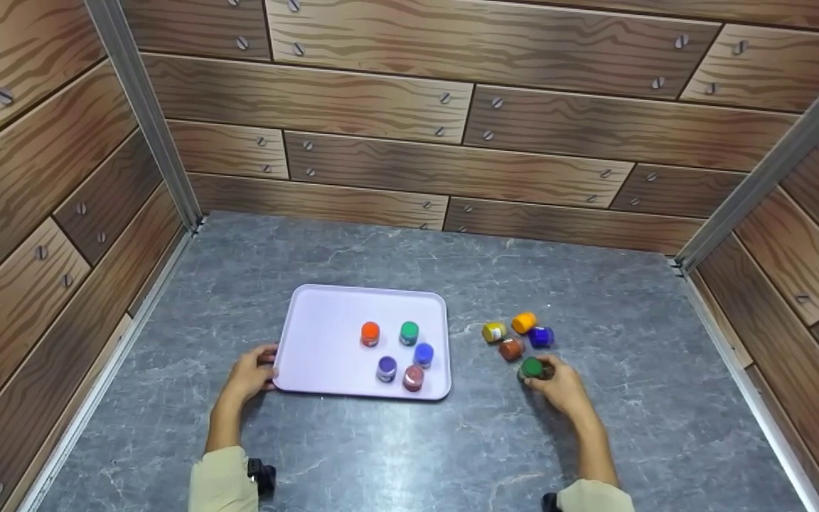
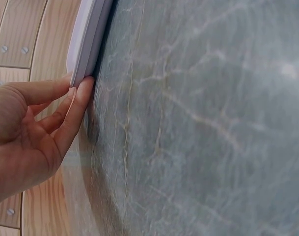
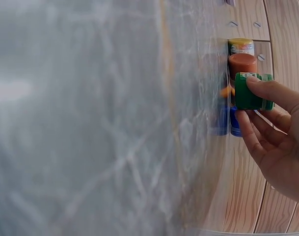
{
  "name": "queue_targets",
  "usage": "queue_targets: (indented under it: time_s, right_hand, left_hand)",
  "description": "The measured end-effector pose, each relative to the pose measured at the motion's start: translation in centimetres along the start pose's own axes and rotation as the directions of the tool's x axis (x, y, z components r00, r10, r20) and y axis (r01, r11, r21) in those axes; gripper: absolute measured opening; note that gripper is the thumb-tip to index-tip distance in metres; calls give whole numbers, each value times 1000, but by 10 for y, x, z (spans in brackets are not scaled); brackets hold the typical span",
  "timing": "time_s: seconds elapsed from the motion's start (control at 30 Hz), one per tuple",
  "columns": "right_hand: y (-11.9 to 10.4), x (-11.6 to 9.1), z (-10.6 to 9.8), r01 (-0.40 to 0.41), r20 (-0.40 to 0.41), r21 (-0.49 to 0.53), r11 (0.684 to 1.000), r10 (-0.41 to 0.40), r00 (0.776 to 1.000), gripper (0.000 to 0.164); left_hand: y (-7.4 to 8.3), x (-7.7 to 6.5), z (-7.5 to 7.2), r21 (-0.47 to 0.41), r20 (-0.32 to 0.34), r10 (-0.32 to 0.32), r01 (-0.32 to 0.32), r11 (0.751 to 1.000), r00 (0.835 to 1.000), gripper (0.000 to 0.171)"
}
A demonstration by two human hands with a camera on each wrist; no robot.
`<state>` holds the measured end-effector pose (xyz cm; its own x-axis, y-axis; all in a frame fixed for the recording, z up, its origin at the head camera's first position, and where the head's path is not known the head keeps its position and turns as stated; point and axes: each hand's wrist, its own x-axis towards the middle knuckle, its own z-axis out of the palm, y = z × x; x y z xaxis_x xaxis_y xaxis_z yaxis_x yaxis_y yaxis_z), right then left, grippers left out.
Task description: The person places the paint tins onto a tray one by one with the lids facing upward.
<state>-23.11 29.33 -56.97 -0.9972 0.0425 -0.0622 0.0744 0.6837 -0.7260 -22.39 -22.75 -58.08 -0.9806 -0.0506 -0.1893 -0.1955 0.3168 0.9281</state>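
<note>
A lilac tray [image 1: 324,341] lies on the grey table. My left hand [image 1: 249,373] grips its left edge near the front corner, thumb above and fingers below, as the left wrist view [image 2: 36,118] also shows. Standing on the tray are small paint jars: orange-red [image 1: 370,334], green [image 1: 409,333], blue [image 1: 423,354], purple [image 1: 387,368] and reddish-brown [image 1: 413,378]. To the right of the tray, my right hand [image 1: 559,384] pinches a dark green paint jar [image 3: 248,93] between thumb and fingers. In the right wrist view this jar is tipped sideways.
Beyond my right hand, a yellow jar [image 1: 494,332], an orange jar [image 1: 524,322], a dark blue jar [image 1: 541,336] and a brown jar [image 1: 511,348] sit close together. Wood-patterned panels [image 1: 367,156] wall the table at the back and both sides.
</note>
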Motion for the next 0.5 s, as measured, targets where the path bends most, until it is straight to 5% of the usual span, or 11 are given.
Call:
queue_targets:
  time_s: [0.5]
  right_hand:
    - [-14, -4, 3, 78, -41, 47, 996, -76, 996, 43]
  left_hand:
    - [-1, 0, 0, 8, -11, -5, 5, 1000, 1000, 44]
